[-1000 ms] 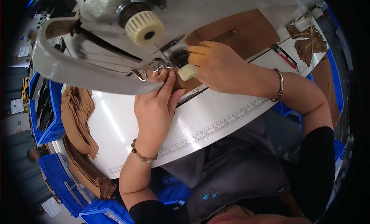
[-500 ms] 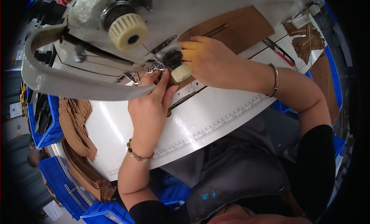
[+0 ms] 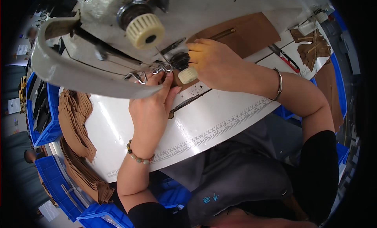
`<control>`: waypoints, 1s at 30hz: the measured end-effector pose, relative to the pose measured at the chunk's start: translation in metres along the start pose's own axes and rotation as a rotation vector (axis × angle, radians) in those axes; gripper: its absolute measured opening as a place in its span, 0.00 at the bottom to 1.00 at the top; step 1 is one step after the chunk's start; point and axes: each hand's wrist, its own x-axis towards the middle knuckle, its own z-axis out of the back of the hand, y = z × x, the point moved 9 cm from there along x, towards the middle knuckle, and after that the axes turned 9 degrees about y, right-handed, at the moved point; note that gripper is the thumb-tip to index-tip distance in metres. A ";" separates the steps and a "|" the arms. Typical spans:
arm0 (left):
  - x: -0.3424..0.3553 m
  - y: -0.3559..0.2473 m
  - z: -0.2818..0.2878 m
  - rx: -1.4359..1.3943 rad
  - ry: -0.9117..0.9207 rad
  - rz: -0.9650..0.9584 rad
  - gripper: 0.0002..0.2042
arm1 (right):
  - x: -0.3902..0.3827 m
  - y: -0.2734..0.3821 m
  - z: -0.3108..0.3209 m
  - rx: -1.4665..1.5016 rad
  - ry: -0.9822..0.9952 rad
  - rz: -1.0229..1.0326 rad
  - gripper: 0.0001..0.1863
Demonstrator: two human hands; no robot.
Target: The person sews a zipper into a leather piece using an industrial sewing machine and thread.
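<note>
A brown fabric panel (image 3: 257, 31) with a zipper (image 3: 224, 33) set in it lies under the head of a sewing machine (image 3: 204, 10). My left hand (image 3: 148, 114) is at the panel's near edge, close by the metal presser parts (image 3: 161, 67), its thumb beside the fabric and its fingers bent onto it. The white curved guard (image 3: 94, 86) hides part of those fingers. My right hand (image 3: 218, 65) rests on the panel with fingers stretched leftward. A cream knob (image 3: 187, 75) stands before its fingertips, and its thumb is hidden.
A red and black cutter (image 3: 286, 59) lies right of my right hand, near brown scraps (image 3: 314, 45). Stacks of brown cut pieces (image 3: 74, 124) sit at the left. Blue bins (image 3: 55, 188) stand beside the white table (image 3: 188, 133), which has a printed ruler along its near edge.
The view has shifted slightly, so the machine head appears a little further right. Both hands keep nearly the same places at the panel.
</note>
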 end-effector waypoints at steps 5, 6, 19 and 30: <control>-0.003 0.001 0.000 0.016 -0.007 0.008 0.16 | -0.002 -0.019 0.006 0.067 -0.056 -0.067 0.13; -0.004 0.000 0.000 0.032 -0.014 -0.008 0.17 | -0.002 -0.024 0.009 -0.011 -0.061 -0.147 0.13; -0.016 0.001 0.004 -0.141 0.016 -0.015 0.25 | -0.008 0.020 0.020 0.182 0.269 0.071 0.19; -0.020 -0.011 -0.002 -0.249 0.068 0.050 0.37 | -0.010 0.013 0.019 0.199 0.111 0.129 0.32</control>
